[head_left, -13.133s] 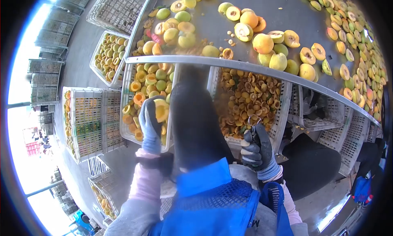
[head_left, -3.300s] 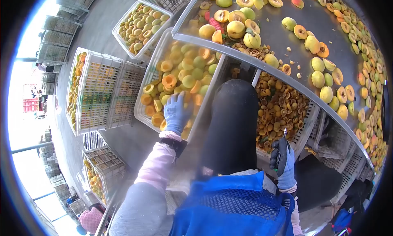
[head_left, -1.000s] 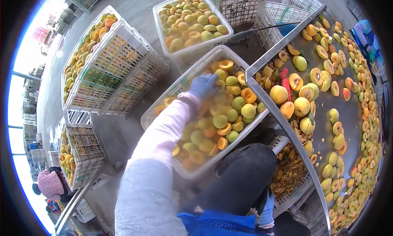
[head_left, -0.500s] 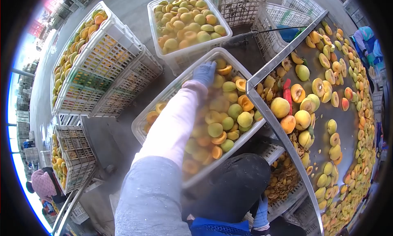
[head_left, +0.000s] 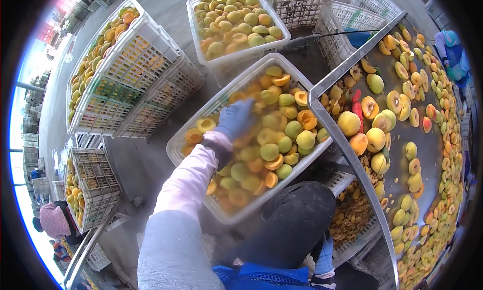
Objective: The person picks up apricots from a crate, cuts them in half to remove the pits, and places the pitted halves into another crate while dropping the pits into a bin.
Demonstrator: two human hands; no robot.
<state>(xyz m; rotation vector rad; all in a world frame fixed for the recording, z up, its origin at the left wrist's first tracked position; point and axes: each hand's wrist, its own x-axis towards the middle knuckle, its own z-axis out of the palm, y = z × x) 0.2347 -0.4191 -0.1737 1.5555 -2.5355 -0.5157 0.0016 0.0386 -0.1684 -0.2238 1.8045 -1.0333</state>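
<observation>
My left hand [head_left: 236,118], in a blue-grey glove, reaches into a white plastic crate [head_left: 297,69] of halved and whole yellow-green fruit [head_left: 269,151]. Its fingers look stretched out over the fruit, open, with nothing visibly held, though haze blurs them. My right hand [head_left: 325,257], also gloved in blue, is low beside my dark-trousered knee; its fingers are mostly hidden, and what it touches cannot be made out. A metal-edged table [head_left: 347,164] overlaps the crate's right corner. On it lie a red-handled tool [head_left: 357,111] and many cut fruits [head_left: 370,107].
Another fruit-filled crate [head_left: 241,51] stands beyond mine. Stacked crates [head_left: 126,84] of fruit are at the left, with a smaller stack [head_left: 95,184] below. A crate of scraps [head_left: 354,214] sits under the table. One person [head_left: 455,58] is at far right, another [head_left: 53,219] at lower left.
My left hand has moved back from the crate's far edge, toward me and slightly left, over the fruit. The whole view has shifted slightly.
</observation>
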